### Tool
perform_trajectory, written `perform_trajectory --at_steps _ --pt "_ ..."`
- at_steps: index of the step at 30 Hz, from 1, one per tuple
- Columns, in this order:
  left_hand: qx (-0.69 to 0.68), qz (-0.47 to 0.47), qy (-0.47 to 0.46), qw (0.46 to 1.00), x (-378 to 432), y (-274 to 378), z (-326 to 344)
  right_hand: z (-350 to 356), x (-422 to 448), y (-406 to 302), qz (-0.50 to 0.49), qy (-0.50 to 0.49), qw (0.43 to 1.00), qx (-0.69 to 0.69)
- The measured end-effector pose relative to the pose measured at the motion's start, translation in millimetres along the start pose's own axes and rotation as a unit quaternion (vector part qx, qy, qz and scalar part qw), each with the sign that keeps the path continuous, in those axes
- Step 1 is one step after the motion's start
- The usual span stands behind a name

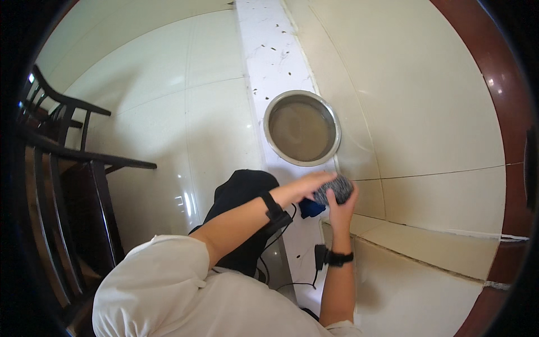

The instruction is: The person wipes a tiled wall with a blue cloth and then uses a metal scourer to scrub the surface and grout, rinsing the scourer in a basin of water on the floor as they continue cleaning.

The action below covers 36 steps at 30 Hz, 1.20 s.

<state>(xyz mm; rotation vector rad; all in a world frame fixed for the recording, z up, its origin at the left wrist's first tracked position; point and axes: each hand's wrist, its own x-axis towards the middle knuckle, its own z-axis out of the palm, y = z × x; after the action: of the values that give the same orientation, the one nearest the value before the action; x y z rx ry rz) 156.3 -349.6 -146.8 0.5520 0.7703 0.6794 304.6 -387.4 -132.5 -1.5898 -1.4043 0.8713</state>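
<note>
A grey mottled wad (340, 189), perhaps a cloth or a scouring pad, is held between my two hands. My right hand (344, 207) grips it from below and the right side, with the thumb across its front. Against its upper left side lies my left hand (309, 185), slightly blurred, its fingers partly over the wad. A dark blue cloth item (312, 209) lies just below the hands on the white marbled strip. Beyond the hands stands a round metal basin (337, 137) holding cloudy brownish water.
Dark wooden chairs (97, 198) stand at the left. Small dark bits are scattered along the white marbled strip (276, 63). A raised tiled edge (421, 240) runs at the lower right. Black cables (264, 263) hang near my knee and wrists.
</note>
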Motion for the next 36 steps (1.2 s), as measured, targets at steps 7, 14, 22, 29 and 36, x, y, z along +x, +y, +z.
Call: perform_trajectory --at_steps 7,14,22,29,36 --pt "0.405 0.338 0.282 0.801 40 70 -95 83 112 6 -0.234 -0.063 0.956 -0.164" --pt "0.497 0.246 0.266 0.789 72 32 -156 134 129 48 -0.099 -0.14 0.929 -0.329" --pt "0.374 0.365 0.277 0.806 40 63 -124 115 116 7 -0.196 -0.019 0.961 -0.194" --pt "0.413 0.454 0.195 0.765 24 97 -83 89 109 1 -0.173 -0.041 0.981 -0.076" --pt "0.49 0.445 0.052 0.748 14 82 -61 98 110 45 -0.032 -0.205 0.978 0.03"
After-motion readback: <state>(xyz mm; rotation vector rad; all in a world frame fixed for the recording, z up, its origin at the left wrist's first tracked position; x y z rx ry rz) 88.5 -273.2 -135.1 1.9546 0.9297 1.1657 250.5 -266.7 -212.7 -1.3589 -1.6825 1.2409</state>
